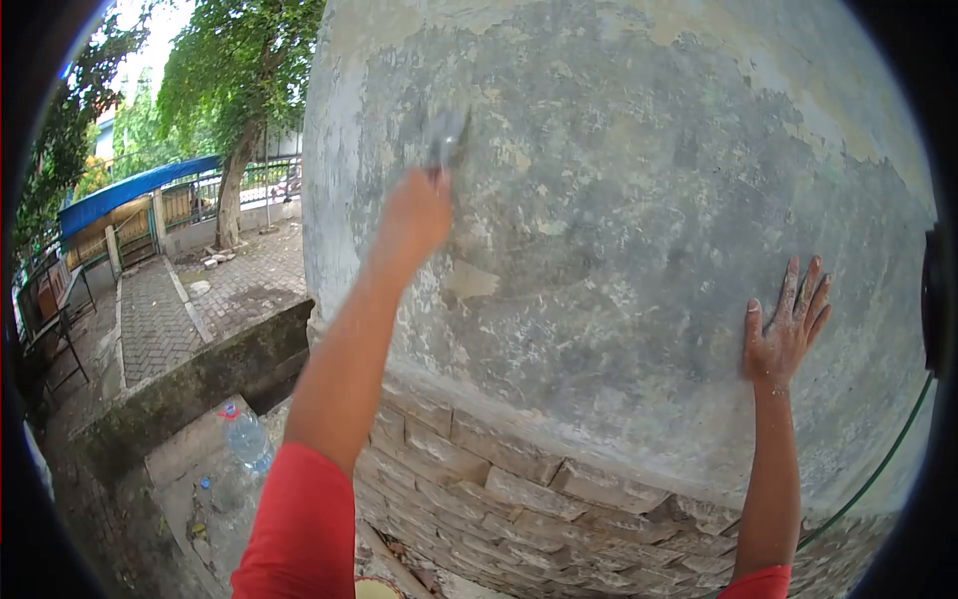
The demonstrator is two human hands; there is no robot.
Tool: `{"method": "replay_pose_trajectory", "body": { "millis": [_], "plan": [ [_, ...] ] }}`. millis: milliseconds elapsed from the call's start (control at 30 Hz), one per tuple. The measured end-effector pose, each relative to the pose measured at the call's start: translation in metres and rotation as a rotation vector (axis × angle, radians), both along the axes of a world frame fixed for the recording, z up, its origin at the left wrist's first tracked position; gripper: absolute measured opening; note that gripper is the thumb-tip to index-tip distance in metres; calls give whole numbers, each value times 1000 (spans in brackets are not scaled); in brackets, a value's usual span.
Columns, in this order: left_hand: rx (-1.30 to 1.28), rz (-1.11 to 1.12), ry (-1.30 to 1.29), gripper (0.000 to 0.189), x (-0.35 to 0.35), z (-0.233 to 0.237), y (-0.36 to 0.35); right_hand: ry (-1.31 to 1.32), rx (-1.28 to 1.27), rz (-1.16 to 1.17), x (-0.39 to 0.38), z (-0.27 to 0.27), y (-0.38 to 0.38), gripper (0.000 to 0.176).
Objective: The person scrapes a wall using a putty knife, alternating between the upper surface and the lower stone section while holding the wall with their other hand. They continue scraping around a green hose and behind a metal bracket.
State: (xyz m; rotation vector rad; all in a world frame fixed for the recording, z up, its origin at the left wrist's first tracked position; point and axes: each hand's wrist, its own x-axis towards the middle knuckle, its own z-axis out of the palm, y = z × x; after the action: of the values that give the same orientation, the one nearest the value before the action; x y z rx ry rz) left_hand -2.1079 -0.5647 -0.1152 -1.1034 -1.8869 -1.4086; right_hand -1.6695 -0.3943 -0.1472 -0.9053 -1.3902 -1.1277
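Note:
My left hand (419, 212) is closed round the handle of a scraper (446, 138); its metal blade points up against the wall and is smeared by motion. The wall (599, 230) is grey and patchy, with flaked paint and paler spots around the blade. Farther right, my right hand (785, 334) lies against the same wall with its fingers spread, pale dust on the skin. Both arms reach up out of red sleeves.
Stone cladding (519, 479) covers the wall's foot. A clear plastic bottle (246, 439) stands on a ledge at lower left. A green cable (878, 464) hangs at right. Beyond the wall's left edge are a paved yard (160, 314), a tree (235, 190) and a blue cover (130, 195).

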Motion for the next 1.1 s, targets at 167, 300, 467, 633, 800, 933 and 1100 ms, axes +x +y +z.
{"method": "replay_pose_trajectory", "body": {
  "millis": [167, 300, 467, 633, 800, 933, 1100],
  "plan": [
    [-223, 0, -156, 53, 5, 98, -46, 13, 9, -20, -7, -1, 1, 75],
    [-180, 185, 178, 54, -32, 67, -32, 15, 4, -27, -7, -3, 2, 76],
    [-224, 109, 86, 53, -11, 143, -22, 1, 26, -56, -6, -2, 4, 77],
    [-295, 95, 161, 52, -15, 115, -31, -16, 23, -16, -3, -1, 4, 77],
    [-146, 132, 354, 52, 2, 119, -11, 23, -39, -25, -14, -1, -2, 80],
    [-249, 51, 21, 56, 25, 143, -19, -8, -68, 6, -44, 18, -14, 86],
    [-202, 132, 358, 58, 20, 102, -23, 3, -294, -50, -62, 32, -35, 87]
  ]
}}
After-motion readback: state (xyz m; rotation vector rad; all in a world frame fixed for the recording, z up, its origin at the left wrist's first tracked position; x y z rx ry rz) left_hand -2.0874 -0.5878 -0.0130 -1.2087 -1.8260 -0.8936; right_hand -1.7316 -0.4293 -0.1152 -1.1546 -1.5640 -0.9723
